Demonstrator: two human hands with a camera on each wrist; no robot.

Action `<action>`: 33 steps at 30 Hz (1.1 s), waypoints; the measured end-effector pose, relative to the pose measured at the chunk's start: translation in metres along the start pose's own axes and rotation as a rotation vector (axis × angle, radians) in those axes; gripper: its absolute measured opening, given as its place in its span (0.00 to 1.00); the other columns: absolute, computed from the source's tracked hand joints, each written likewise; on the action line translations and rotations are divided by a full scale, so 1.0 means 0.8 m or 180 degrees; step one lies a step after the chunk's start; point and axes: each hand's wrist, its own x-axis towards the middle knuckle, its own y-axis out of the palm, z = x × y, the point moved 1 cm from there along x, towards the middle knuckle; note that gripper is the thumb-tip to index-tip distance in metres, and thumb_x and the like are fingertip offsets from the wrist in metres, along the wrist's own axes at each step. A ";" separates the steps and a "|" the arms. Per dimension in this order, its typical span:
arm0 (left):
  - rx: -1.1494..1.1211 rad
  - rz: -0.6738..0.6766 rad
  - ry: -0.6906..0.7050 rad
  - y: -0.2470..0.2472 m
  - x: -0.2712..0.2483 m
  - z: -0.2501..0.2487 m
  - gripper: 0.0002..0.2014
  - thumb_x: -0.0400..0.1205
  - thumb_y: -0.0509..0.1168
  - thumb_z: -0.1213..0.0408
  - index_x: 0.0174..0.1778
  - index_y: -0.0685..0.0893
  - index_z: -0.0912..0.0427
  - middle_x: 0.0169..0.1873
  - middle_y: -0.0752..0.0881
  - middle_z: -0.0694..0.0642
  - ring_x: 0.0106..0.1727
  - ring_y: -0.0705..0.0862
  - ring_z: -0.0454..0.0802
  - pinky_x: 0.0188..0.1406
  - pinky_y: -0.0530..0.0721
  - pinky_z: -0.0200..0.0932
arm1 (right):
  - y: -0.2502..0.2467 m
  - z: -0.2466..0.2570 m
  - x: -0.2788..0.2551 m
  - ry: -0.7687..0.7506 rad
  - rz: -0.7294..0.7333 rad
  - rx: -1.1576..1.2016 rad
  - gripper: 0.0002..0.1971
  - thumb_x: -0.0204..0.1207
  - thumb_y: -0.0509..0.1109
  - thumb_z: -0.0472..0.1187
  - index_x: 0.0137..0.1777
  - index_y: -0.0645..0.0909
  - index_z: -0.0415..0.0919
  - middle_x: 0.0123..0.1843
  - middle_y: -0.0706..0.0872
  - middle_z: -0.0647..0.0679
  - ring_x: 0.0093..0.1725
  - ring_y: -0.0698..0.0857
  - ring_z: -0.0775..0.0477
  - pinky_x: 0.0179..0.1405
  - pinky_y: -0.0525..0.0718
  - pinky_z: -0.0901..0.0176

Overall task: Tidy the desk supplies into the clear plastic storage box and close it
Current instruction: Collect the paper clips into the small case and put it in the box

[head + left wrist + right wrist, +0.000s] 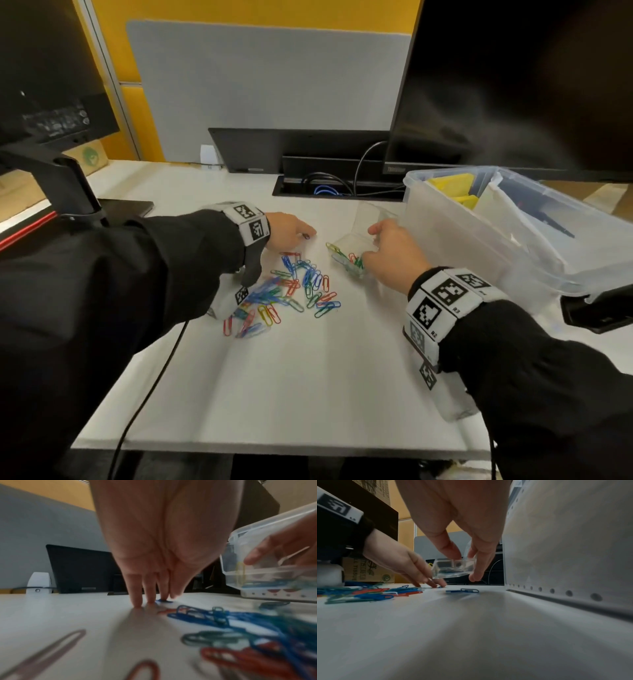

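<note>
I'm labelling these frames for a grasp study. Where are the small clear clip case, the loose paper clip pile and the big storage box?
small clear clip case (453, 568): right wrist view, front wall.
loose paper clip pile (291, 291): head view, middle of pile.
big storage box (455, 236): head view, near side wall.

Storage box (445, 240) contents blurred; right edge cut off.

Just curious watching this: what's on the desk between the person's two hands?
Mostly bare white desk between left hand and right hand. The head view shows only the small clear case's open end there, holding paper clips.

Left fingers (137, 599) touch desk (68, 615), seemingly on blue clip (163, 600)
</note>
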 end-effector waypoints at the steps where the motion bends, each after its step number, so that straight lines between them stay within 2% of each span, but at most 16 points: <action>1: 0.0124 0.0125 0.0031 -0.001 -0.002 0.001 0.22 0.88 0.49 0.63 0.80 0.63 0.52 0.80 0.66 0.54 0.79 0.66 0.54 0.77 0.60 0.43 | 0.000 0.000 0.001 -0.0002 -0.0035 0.0036 0.26 0.75 0.67 0.33 0.73 0.65 0.37 0.73 0.70 0.37 0.70 0.74 0.40 0.66 0.73 0.56; 4: 0.0247 0.0363 0.0221 -0.006 -0.027 0.010 0.21 0.87 0.51 0.62 0.77 0.69 0.49 0.77 0.70 0.50 0.77 0.68 0.50 0.78 0.60 0.44 | 0.000 0.000 0.003 -0.0002 -0.0080 0.0109 0.27 0.74 0.67 0.33 0.72 0.64 0.36 0.73 0.69 0.37 0.70 0.74 0.39 0.66 0.74 0.55; 6: 0.0150 0.0481 0.0433 -0.007 -0.048 0.012 0.20 0.86 0.55 0.63 0.74 0.74 0.47 0.73 0.77 0.47 0.72 0.74 0.47 0.76 0.65 0.43 | 0.001 0.000 0.004 0.0018 -0.0096 0.0122 0.27 0.74 0.67 0.33 0.72 0.64 0.37 0.73 0.69 0.37 0.70 0.74 0.39 0.66 0.74 0.55; 10: -0.0264 0.0052 0.0985 0.000 -0.075 -0.014 0.17 0.80 0.64 0.53 0.66 0.81 0.42 0.65 0.82 0.43 0.65 0.79 0.40 0.69 0.74 0.39 | -0.003 0.001 0.003 0.0055 -0.0272 0.0089 0.27 0.74 0.66 0.33 0.73 0.64 0.36 0.73 0.69 0.36 0.70 0.73 0.39 0.65 0.73 0.55; 11: -0.0276 0.0036 0.1160 0.006 -0.076 -0.025 0.18 0.78 0.67 0.50 0.65 0.81 0.41 0.66 0.81 0.42 0.66 0.78 0.40 0.69 0.73 0.39 | -0.004 0.001 0.003 0.0065 -0.0341 0.0085 0.26 0.75 0.66 0.32 0.73 0.65 0.36 0.73 0.69 0.36 0.70 0.73 0.39 0.64 0.73 0.55; 14: -0.0126 0.0192 0.1517 0.028 -0.075 -0.051 0.24 0.73 0.71 0.47 0.67 0.79 0.40 0.73 0.72 0.44 0.73 0.69 0.40 0.71 0.61 0.31 | -0.008 0.000 -0.002 0.0086 -0.0483 0.0089 0.25 0.75 0.65 0.32 0.72 0.66 0.36 0.73 0.70 0.37 0.69 0.74 0.39 0.60 0.72 0.57; 16: -0.0106 0.0227 0.1510 0.037 -0.076 -0.048 0.26 0.73 0.72 0.48 0.67 0.78 0.41 0.74 0.70 0.45 0.74 0.68 0.41 0.70 0.60 0.30 | -0.008 -0.002 -0.005 0.0090 -0.0438 0.0107 0.24 0.75 0.64 0.31 0.72 0.65 0.36 0.73 0.70 0.37 0.70 0.73 0.39 0.58 0.72 0.58; 20: -0.0161 0.0044 0.1193 0.030 -0.093 -0.008 0.18 0.74 0.72 0.51 0.61 0.83 0.44 0.62 0.80 0.44 0.62 0.78 0.41 0.70 0.74 0.40 | -0.013 -0.002 -0.011 0.0131 -0.0522 0.0285 0.25 0.76 0.64 0.31 0.73 0.64 0.36 0.75 0.68 0.37 0.71 0.72 0.39 0.64 0.72 0.55; 22: -0.0232 -0.0033 0.0999 0.022 -0.103 0.009 0.18 0.74 0.72 0.51 0.60 0.83 0.42 0.62 0.80 0.41 0.62 0.78 0.39 0.68 0.74 0.37 | -0.016 0.000 -0.014 0.0185 -0.0611 0.0352 0.26 0.77 0.64 0.31 0.74 0.63 0.35 0.75 0.67 0.37 0.71 0.71 0.40 0.65 0.71 0.56; 24: -0.0418 -0.0031 0.0849 0.012 -0.117 0.019 0.17 0.72 0.74 0.52 0.57 0.84 0.40 0.57 0.82 0.37 0.58 0.80 0.39 0.59 0.75 0.31 | -0.018 0.002 -0.015 0.0227 -0.0626 0.0367 0.26 0.76 0.64 0.30 0.74 0.62 0.35 0.76 0.65 0.37 0.71 0.71 0.40 0.66 0.71 0.57; 26: -0.0667 0.0200 0.0711 0.006 -0.132 0.028 0.12 0.70 0.76 0.55 0.47 0.88 0.39 0.49 0.87 0.39 0.48 0.83 0.45 0.49 0.80 0.35 | -0.018 0.002 -0.016 0.0269 -0.0610 0.0325 0.27 0.76 0.64 0.29 0.74 0.62 0.34 0.76 0.64 0.36 0.72 0.70 0.39 0.67 0.70 0.57; 28: -0.0871 0.0597 0.0631 0.014 -0.145 0.036 0.08 0.68 0.79 0.60 0.39 0.91 0.43 0.42 0.92 0.48 0.39 0.84 0.47 0.41 0.83 0.40 | -0.017 0.002 -0.016 0.0295 -0.0585 0.0282 0.27 0.76 0.64 0.29 0.74 0.61 0.34 0.76 0.64 0.35 0.73 0.68 0.38 0.69 0.69 0.56; 30: -0.0997 0.0799 0.0649 0.033 -0.150 0.038 0.08 0.67 0.79 0.65 0.35 0.91 0.46 0.37 0.92 0.52 0.35 0.85 0.42 0.42 0.84 0.40 | -0.018 0.002 -0.016 0.0292 -0.0562 0.0244 0.27 0.76 0.64 0.30 0.75 0.61 0.33 0.76 0.63 0.35 0.74 0.67 0.38 0.71 0.68 0.54; 31: -0.1065 0.0716 0.0672 0.041 -0.148 0.037 0.09 0.67 0.79 0.66 0.34 0.90 0.45 0.37 0.92 0.53 0.35 0.85 0.41 0.44 0.84 0.38 | -0.017 0.002 -0.016 0.0282 -0.0543 0.0235 0.28 0.76 0.64 0.30 0.75 0.60 0.34 0.76 0.63 0.35 0.75 0.66 0.38 0.71 0.68 0.53; 33: -0.1116 0.0221 0.0696 0.048 -0.135 0.033 0.08 0.68 0.78 0.64 0.35 0.90 0.44 0.39 0.92 0.54 0.35 0.85 0.42 0.45 0.83 0.36 | -0.017 0.002 -0.017 0.0269 -0.0488 0.0243 0.28 0.76 0.64 0.30 0.75 0.60 0.35 0.76 0.63 0.35 0.74 0.67 0.39 0.70 0.68 0.54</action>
